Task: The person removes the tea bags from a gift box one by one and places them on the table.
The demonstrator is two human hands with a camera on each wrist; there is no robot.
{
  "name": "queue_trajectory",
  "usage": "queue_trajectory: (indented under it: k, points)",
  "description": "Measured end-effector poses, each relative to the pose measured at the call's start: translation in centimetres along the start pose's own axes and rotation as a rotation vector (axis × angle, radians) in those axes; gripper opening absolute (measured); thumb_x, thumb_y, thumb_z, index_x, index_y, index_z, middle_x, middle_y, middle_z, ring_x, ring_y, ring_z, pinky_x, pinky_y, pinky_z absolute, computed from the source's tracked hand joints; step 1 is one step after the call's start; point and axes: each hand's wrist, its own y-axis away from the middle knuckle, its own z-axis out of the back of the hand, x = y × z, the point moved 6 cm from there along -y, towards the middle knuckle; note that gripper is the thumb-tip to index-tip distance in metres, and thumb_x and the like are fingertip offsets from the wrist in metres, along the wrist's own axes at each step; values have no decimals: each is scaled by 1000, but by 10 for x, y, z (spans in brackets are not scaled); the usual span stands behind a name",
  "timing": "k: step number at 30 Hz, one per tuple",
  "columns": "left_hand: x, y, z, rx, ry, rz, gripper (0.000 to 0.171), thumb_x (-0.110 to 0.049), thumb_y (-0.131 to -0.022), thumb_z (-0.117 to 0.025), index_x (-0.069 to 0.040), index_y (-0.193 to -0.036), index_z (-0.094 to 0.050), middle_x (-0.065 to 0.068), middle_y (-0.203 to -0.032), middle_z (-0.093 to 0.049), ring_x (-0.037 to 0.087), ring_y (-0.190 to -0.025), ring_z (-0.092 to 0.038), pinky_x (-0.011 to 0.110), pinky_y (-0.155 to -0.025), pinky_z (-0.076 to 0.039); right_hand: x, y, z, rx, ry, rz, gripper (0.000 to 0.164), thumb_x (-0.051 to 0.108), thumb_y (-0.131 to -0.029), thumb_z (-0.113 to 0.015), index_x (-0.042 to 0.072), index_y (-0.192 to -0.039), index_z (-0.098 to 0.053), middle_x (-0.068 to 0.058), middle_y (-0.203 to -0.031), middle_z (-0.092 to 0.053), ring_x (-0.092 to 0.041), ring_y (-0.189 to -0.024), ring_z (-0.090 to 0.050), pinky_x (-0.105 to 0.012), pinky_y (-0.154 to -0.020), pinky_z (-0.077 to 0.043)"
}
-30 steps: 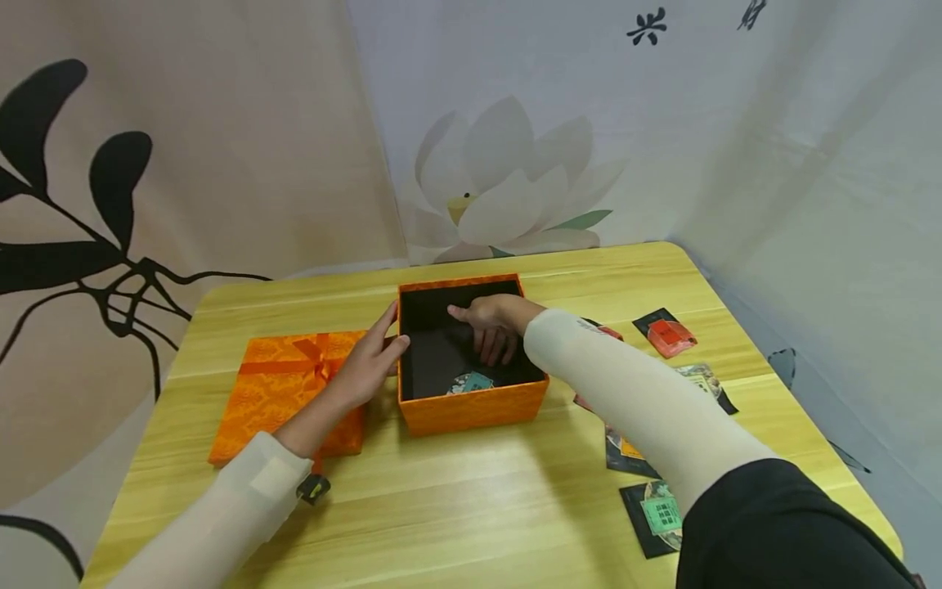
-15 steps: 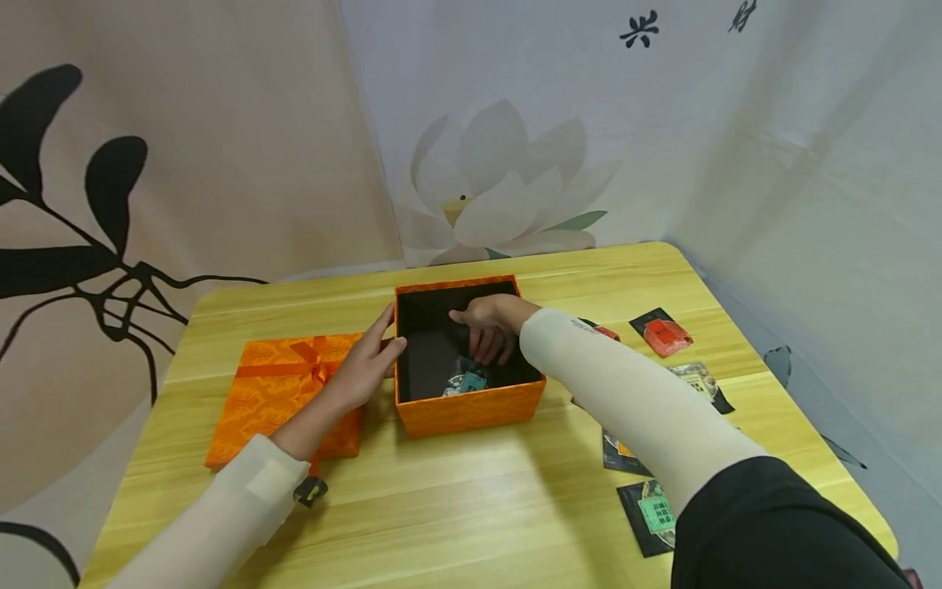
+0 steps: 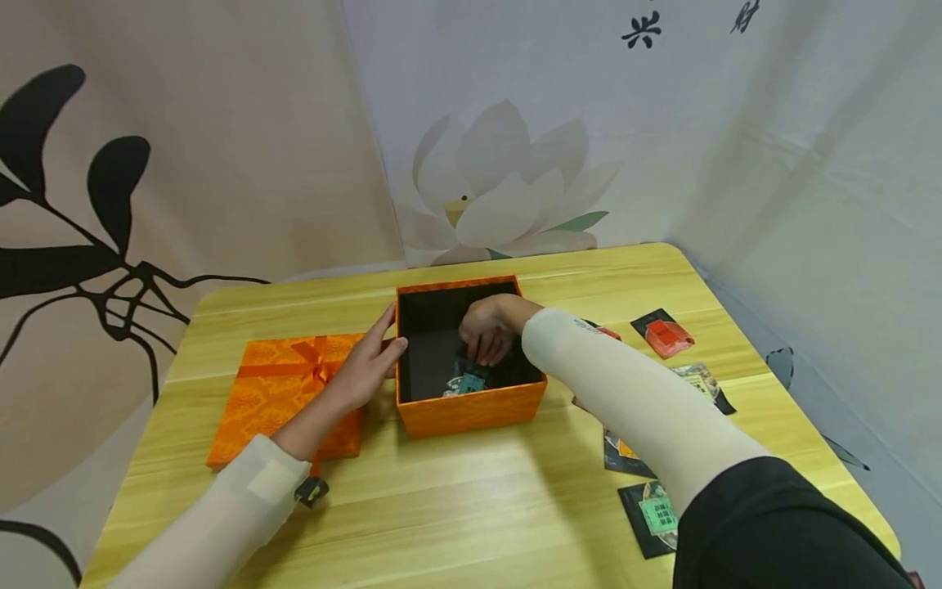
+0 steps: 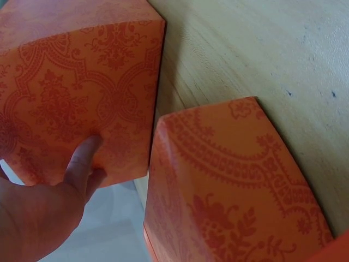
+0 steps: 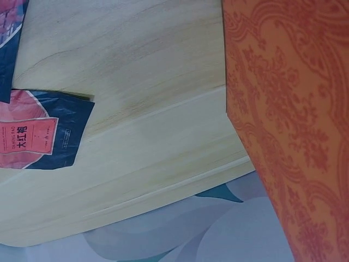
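Observation:
An orange patterned box (image 3: 471,409) with a black inside stands lidless near the table's middle. My left hand (image 3: 368,360) rests along its left wall, fingers fairly straight. The left wrist view shows the thumb and a finger of this hand (image 4: 49,207) against the box's outer side (image 4: 82,93). Inside the box, my right hand (image 3: 489,331) has curled fingers and a tucked thumb. It pinches the far end of a dark tea sachet (image 3: 471,382) with a teal label; the exact contact is partly hidden. The right wrist view shows only the box's outside (image 5: 289,109), not the hand.
The box's lid (image 3: 272,401), with an orange ribbon bow, lies left of the box under my left forearm. Several tea sachets lie right, including a red one (image 3: 665,333) and a green-labelled one (image 3: 655,515). My right sleeve covers some. A curtain (image 3: 515,123) hangs behind the table.
The sachet in the box shows more of its dark far part than a second ago. My right thumb, stuck out before, has drawn in to the fingers. The left hand stays put.

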Motion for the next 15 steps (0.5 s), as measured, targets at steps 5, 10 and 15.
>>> queue_trajectory:
  k: [5,10,15]
  points:
    - [1,0,-1,-3,2,3,74,-43,-111,-45,-28,-168,0,15,-172,-10,48,-141,-45,54,-96,-56,-1,-2,-3,45,48,13,31,1,-100,-47,-6,-114,-74,-20,-112,-70,-28,-95,-65,-42,-96,-58]
    - [1,0,-1,-6,-2,5,74,-42,-111,-45,-28,-168,-1,16,-172,-10,48,-141,-45,54,-96,-56,0,-2,-5,56,101,36,31,-12,-95,-55,-4,-120,-73,-17,-116,-67,-27,-98,-64,-41,-95,-59]
    - [1,-1,0,-8,-2,4,74,-43,-110,-45,-28,-168,0,15,-172,-10,48,-140,-46,54,-96,-56,2,-1,-5,44,126,57,30,-15,-93,-62,-5,-118,-74,-16,-120,-69,-26,-99,-66,-40,-94,-59]
